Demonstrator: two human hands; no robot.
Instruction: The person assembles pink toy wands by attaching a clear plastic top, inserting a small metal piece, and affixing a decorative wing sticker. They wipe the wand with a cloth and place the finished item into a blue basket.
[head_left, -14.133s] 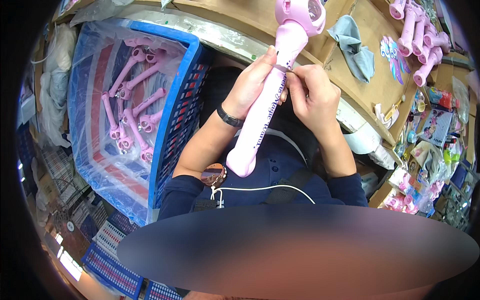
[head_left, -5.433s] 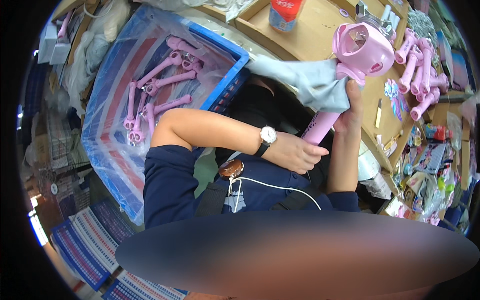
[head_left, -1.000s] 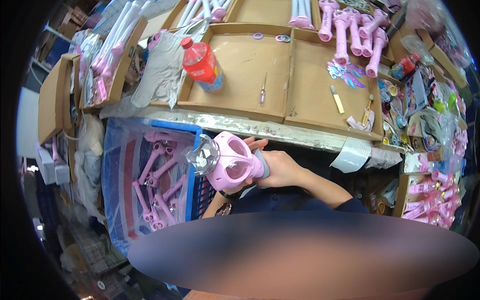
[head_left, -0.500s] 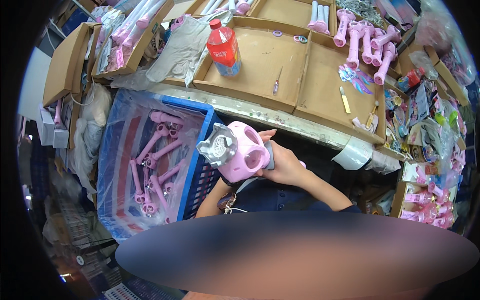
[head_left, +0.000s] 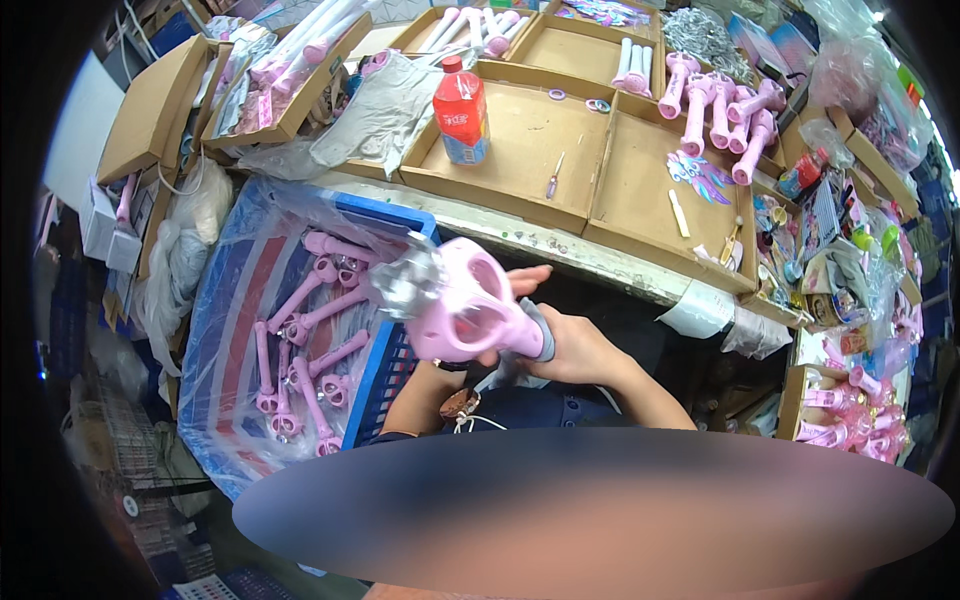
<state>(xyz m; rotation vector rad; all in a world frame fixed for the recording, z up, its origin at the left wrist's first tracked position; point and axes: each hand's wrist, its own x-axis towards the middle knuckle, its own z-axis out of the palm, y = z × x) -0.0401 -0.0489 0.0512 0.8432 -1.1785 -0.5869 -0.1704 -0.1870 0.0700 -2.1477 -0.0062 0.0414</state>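
My right hand (head_left: pixel 578 346) is closed around the neck of a pink toy wand (head_left: pixel 493 312), with some grey material (head_left: pixel 546 332) between hand and wand. The wand's hollow head has oval openings and tilts to the left. A shiny silver ornament (head_left: pixel 408 282), blurred, tops it. My left hand (head_left: pixel 527 280) is behind the head and mostly hidden; its stretched-out fingers show past the far side. To the left, a blue plastic crate (head_left: pixel 385 208) lined with clear film holds several similar pink wands (head_left: pixel 312 385).
Beyond the bench edge (head_left: pixel 640 268) lie shallow cardboard trays (head_left: pixel 535 65). They hold a red-capped bottle (head_left: pixel 462 115), a screwdriver (head_left: pixel 555 178), more pink wands (head_left: pixel 700 112) and winged pieces (head_left: pixel 698 177). A carton (head_left: pixel 793 405) of pink toys stands at right.
The wand has moved slightly left and down, and its silver end has turned and blurred. My right hand has shifted a little nearer with it. The whole view has also shifted slightly.
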